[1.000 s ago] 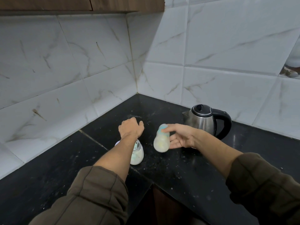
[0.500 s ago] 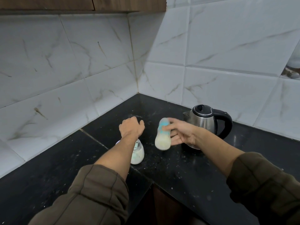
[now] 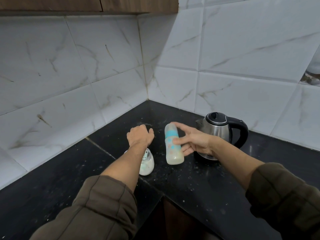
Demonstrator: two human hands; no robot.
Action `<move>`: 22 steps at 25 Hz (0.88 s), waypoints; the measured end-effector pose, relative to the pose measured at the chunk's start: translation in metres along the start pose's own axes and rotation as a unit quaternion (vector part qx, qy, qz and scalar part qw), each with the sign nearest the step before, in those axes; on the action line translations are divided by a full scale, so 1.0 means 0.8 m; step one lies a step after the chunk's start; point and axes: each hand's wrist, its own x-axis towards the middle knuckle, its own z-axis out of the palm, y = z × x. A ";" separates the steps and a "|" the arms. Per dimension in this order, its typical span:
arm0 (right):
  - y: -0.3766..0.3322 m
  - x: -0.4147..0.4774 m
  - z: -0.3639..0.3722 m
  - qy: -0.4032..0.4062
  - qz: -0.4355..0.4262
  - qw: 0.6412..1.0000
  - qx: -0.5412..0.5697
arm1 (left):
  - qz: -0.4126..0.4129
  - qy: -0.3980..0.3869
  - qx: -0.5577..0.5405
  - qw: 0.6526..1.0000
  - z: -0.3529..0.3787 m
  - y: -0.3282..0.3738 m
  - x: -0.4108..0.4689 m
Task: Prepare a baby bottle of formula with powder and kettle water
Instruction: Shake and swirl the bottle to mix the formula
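Item 1. Baby bottle: clear plastic with a teal band and a small printed pattern, and pale cream liquid in its lower part. It was tilted, top leaning away and slightly left, base nearest the viewer and low over the tabletop. Whether the base touched the surface could not be told. It lay between the powder container and the kettle.

Item 2. Right hand: held the bottle from its right side. The fingers were curled over the upper body, with the thumb pressed against the printed middle.

Item 3. Left hand: seen from the back, set beyond the powder container and well apart from the bottle. Its fingers were curled under and hidden, with the thumb showing at the right edge. Whether they held anything could not be told.

Item 4. Powder container: small, rounded and clear, with white contents. It stood on the tabletop just left of the bottle, partly covered by the left forearm.

Item 5. Electric kettle: stainless steel with a black lid and handle. It stood upright behind the right hand, spout to the left and handle to the right.

Item 6. Tabletop: black speckled stone, dusted with pale specks, running into a corner.

Item 7. Wall tiles: white with marble veining, on both walls of the corner.

Item 8. Wooden cabinet: its underside ran along the top edge.

Item 9. Sleeves: dark olive-brown, one on the left arm and one on the right arm, both forearms bare.
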 end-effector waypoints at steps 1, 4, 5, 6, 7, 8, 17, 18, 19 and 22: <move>0.000 -0.001 0.004 -0.012 0.004 1.000 -0.016 | 0.001 0.000 0.000 1.000 0.000 0.000 -0.001; -0.005 0.003 0.006 0.075 -0.021 0.997 0.021 | 0.004 0.004 0.003 1.000 0.000 0.001 -0.002; -0.008 0.002 0.008 0.081 -0.025 0.996 0.024 | 0.004 0.004 0.004 1.000 0.000 0.001 -0.002; -0.010 0.000 0.011 0.063 -0.022 0.998 0.006 | 0.002 0.003 0.003 1.000 -0.001 0.001 -0.002; -0.010 -0.001 0.013 0.030 -0.015 0.999 -0.022 | 0.000 0.002 0.002 1.000 -0.001 0.001 -0.002; -0.010 -0.001 0.015 0.011 -0.011 0.999 -0.041 | -0.002 0.000 0.000 1.000 -0.002 0.001 -0.001; -0.007 0.003 0.014 0.051 -0.019 0.998 -0.011 | 0.001 0.002 0.002 1.000 -0.004 0.001 0.000; -0.006 0.004 0.013 0.085 -0.025 0.996 0.015 | 0.002 0.002 0.000 1.000 -0.004 0.002 -0.001; -0.006 0.005 0.013 0.098 -0.028 0.994 0.027 | 0.002 0.002 -0.002 1.000 -0.004 0.002 0.000; -0.005 0.001 0.016 0.012 -0.011 1.000 -0.017 | 0.001 0.001 -0.002 1.000 -0.004 0.006 0.000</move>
